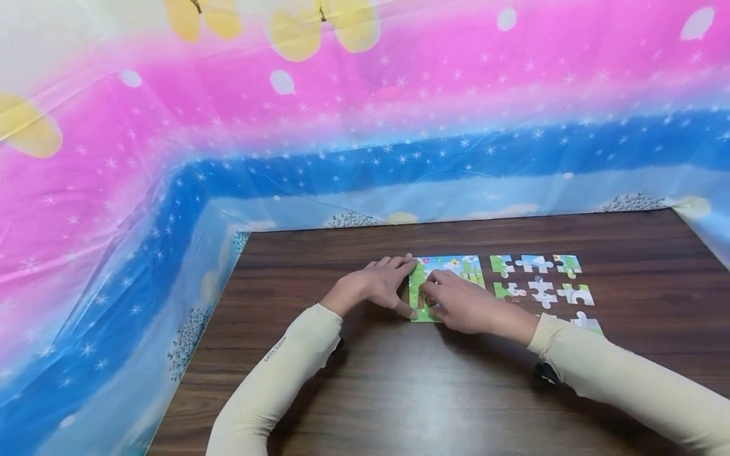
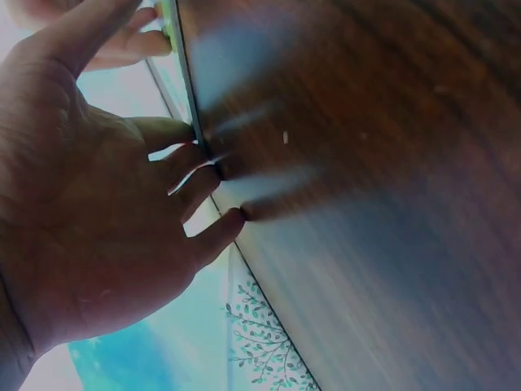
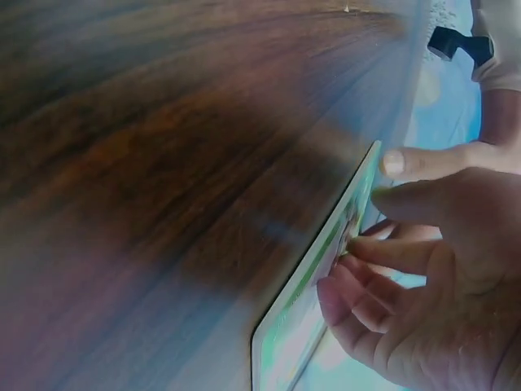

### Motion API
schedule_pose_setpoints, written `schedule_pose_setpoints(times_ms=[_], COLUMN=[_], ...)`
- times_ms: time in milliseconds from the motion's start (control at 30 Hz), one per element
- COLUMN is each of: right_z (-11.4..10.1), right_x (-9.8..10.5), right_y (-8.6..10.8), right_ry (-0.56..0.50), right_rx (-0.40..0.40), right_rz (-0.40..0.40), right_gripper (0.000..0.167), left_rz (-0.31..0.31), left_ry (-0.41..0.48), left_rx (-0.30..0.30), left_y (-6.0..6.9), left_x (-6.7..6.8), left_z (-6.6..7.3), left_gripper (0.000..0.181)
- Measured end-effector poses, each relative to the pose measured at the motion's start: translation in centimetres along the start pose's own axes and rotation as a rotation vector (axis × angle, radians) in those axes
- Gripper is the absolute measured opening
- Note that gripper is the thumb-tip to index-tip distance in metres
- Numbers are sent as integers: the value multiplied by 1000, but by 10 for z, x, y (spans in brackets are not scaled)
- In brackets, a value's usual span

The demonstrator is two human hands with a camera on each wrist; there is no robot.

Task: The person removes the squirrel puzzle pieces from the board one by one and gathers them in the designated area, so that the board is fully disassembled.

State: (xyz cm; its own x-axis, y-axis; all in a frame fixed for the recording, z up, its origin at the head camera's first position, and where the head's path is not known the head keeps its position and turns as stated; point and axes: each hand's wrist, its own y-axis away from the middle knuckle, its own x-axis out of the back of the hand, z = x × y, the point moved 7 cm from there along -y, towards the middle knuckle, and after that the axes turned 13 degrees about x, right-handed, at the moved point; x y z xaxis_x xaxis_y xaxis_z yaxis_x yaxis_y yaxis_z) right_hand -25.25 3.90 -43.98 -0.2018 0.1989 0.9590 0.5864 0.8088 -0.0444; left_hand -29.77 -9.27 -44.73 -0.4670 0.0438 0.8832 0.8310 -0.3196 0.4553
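A square picture puzzle board [image 1: 456,265], printed with green trees and blue sky, lies on the table. My left hand [image 1: 389,282] is spread along its left edge, thumb near the lower corner and fingertips by the upper one. My right hand [image 1: 464,303] is over the lower part of the board with bent fingers. Between its thumb and fingertips a small brown-orange puzzle piece [image 1: 430,299] shows, mostly covered by the hand. From the side, the right wrist view shows the thin board [image 3: 313,273] under those fingertips. In the left wrist view the left fingertips [image 2: 236,220] touch the tabletop.
Several loose jigsaw pieces [image 1: 542,292] lie in rows right of the board, the nearest partly hidden by the right forearm. The dark wooden table [image 1: 365,386] ends at the back against a pink and blue patterned cloth [image 1: 365,152], which also hangs along the left.
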Motion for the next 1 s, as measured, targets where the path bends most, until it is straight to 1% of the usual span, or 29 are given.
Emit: schedule_pose_setpoints(times_ms=[67,133,267,400,533,700,867,1000], right_z=[1,1,1,3,7,12,15,17], right_x=[0,0,-1,-4,-5,-6,-4,-3], right_y=[-1,-2,-4,-4,-3,-4,-4,-2], right_ry=[-11,-13,-19,-82,-164,-239,-294,-308], right_rx=[-29,-47,-62,-92,-126,-155,-157,-143], right_rz=[27,57,94,109,107,96,120,149], right_gripper=[23,23,23,23,28,37,45,48], left_rz=[0,1,14,14,10,16,22,18], left_ry=[-9,-13,-26,-34,-35,-24,-22,-14], left_rx=[-3,-1,13,18,17,11,11,9], left_y=[0,-1,-2,-2,-1,-1,-1,-1], left_x=[-1,-2,-2,-2,-3,-2,-1,-1], left_z=[0,0,1,2,2,1,-1,-1], left_gripper=[113,114,114,114,114,114,113,114])
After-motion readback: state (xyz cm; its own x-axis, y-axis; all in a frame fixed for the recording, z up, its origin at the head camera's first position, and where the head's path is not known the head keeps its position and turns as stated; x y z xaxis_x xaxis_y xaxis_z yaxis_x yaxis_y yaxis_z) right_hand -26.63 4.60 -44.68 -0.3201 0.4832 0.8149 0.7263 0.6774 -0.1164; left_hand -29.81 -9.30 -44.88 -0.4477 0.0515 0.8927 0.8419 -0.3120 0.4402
